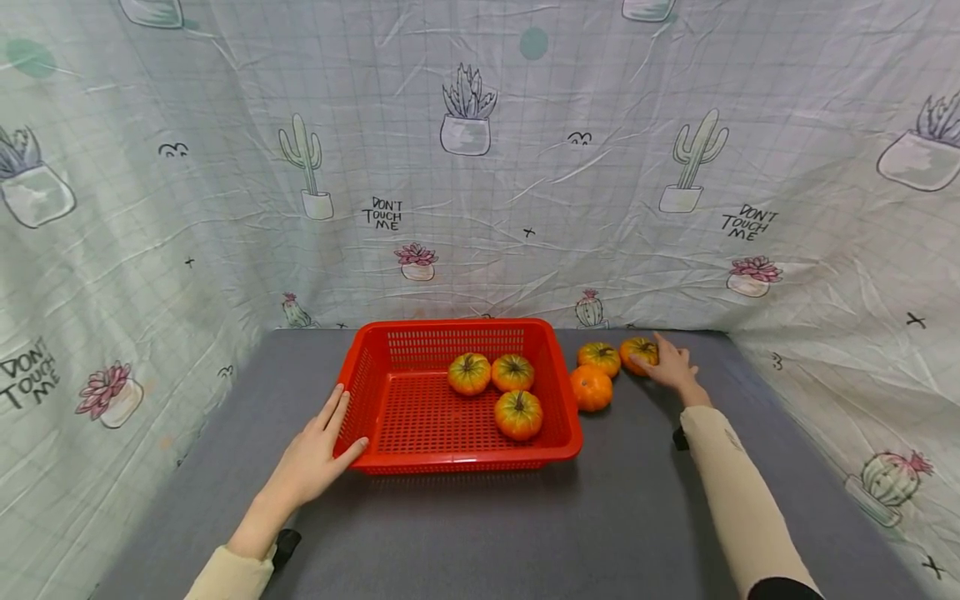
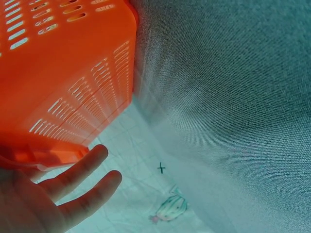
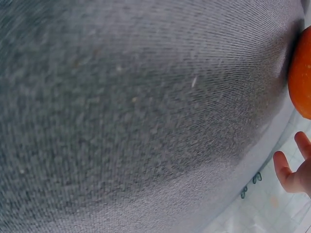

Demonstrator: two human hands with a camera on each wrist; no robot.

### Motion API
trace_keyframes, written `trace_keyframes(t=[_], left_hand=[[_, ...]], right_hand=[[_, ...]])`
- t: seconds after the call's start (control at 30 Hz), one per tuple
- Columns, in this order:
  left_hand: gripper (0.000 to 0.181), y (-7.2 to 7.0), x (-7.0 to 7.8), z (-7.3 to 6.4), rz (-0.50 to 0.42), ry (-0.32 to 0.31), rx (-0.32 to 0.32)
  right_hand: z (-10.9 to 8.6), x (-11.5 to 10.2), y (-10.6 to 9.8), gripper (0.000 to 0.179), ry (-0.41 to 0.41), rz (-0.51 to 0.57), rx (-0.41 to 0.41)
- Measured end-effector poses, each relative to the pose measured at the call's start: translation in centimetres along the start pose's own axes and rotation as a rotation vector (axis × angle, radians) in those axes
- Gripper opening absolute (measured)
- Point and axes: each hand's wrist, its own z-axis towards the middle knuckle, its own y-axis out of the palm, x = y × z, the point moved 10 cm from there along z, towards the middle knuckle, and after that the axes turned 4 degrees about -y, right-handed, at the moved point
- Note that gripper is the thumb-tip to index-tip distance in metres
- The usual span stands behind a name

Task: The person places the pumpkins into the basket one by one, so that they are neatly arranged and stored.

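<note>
A red plastic basket (image 1: 457, 457) with slotted walls stands on the grey table, and three small orange-green pumpkins (image 1: 518, 415) lie in its right half. My left hand (image 1: 311, 454) rests against the basket's left side, fingers straight along the rim and thumb over the near corner. The left wrist view shows two of its fingers (image 2: 90, 199) extended past the orange-looking wall. Right of the basket lie an orange pumpkin (image 1: 591, 389) and a streaked one (image 1: 598, 358). At another streaked pumpkin (image 1: 638, 355) my right hand (image 1: 674, 368) reaches with spread fingers, seen apart from a pumpkin (image 3: 301, 73) in the right wrist view.
Behind the table (image 1: 480, 533) hangs a pale curtain (image 1: 525, 167) printed with potted cacti. It also hangs along the left and right sides. The basket's right wall (image 1: 566, 392) stands between the pumpkins inside and those outside.
</note>
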Motion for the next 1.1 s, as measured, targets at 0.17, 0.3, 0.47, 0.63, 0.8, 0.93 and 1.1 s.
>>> trace_keyframes(t=[0.17,0.3,0.47,0.63,0.8,0.93,1.1], left_hand=[[0.079,0.01,0.06,0.0,0.0,0.0,-0.006],[0.079,-0.01,0.09,0.0,-0.003,0.0,-0.005],[0.079,-0.03,0.06,-0.03,-0.003,-0.002,-0.004],[0.079,-0.07,0.08,-0.05,-0.001,0.0,0.001],[0.078,-0.2,0.21,-0.06,0.006,0.007,0.007],[0.079,-0.32,0.3,-0.03,0.017,0.01,0.001],[0.08,-0.52,0.32,0.09,0.033,0.01,-0.011]], right_hand=[[0.18,-0.29,0.08,0.093,-0.002,-0.008,-0.009],[0.19,-0.4,0.2,0.094,0.003,-0.012,-0.017],[0.27,-0.5,0.27,0.091,-0.007,-0.005,-0.007],[0.34,-0.23,0.45,0.091,0.002,-0.009,0.004],[0.24,0.24,0.7,0.092,0.018,0.006,0.009],[0.36,0.47,0.69,0.09,0.019,0.015,0.032],[0.34,0.32,0.58,0.091,0.024,0.027,0.054]])
